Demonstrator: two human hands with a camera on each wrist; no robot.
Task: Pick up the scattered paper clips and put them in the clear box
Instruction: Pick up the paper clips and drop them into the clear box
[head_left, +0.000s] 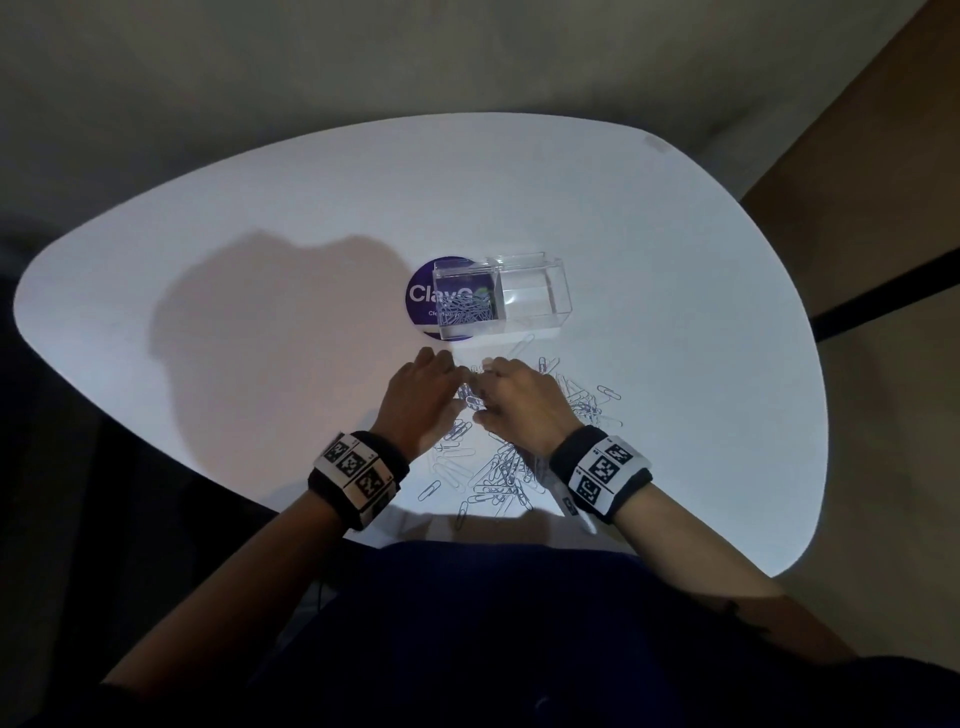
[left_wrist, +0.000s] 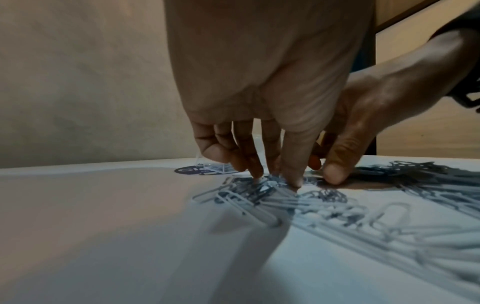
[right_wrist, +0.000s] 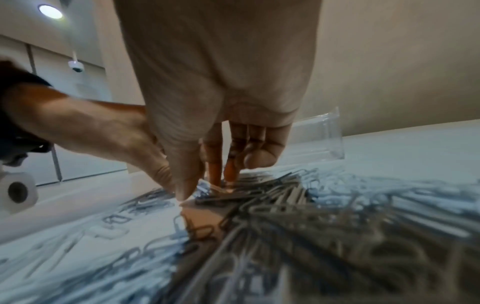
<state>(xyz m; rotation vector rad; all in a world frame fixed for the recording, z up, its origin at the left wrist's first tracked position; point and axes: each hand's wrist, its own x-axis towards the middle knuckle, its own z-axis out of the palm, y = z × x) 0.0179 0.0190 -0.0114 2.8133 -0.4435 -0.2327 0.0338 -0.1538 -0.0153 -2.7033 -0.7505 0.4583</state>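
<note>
A loose heap of silver paper clips (head_left: 501, 475) lies on the white table (head_left: 260, 218) in front of me, with more of them spread out to the right (head_left: 589, 402). Behind the heap stands the clear box (head_left: 535, 293), two compartments wide, and its left one holds several clips (head_left: 467, 306). My left hand (head_left: 452, 387) and right hand (head_left: 485, 392) meet at the heap's far end, fingertips down. The left hand (left_wrist: 275, 179) pinches a small bunch of clips between thumb and fingers. The right hand (right_wrist: 205, 187) pinches clips too, its thumb beside the left hand's.
A round purple sticker (head_left: 423, 299) lies under the box's left end. The table's near edge runs just behind my wrists, with a dark drop to the left. A roll of white paper (right_wrist: 18, 191) shows at the far left of the right wrist view.
</note>
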